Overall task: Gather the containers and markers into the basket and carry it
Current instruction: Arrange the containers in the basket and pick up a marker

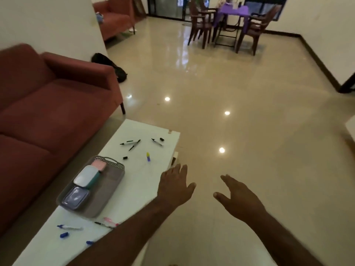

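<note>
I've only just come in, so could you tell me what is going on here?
A person is tidying a white table beside a sofa. Three containers already lie in the grey basket. The markers and loose caps are not yet gathered; they lie scattered on the table beyond and in front of the basket. The left hand and the right hand are both open and hold nothing.

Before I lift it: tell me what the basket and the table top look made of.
Basket: looks like grey moulded plastic, matte, with a perforated rim and a cut-out handle. Table top: white, smooth and faintly glossy, possibly laminate or painted glass; cannot tell which.
</note>
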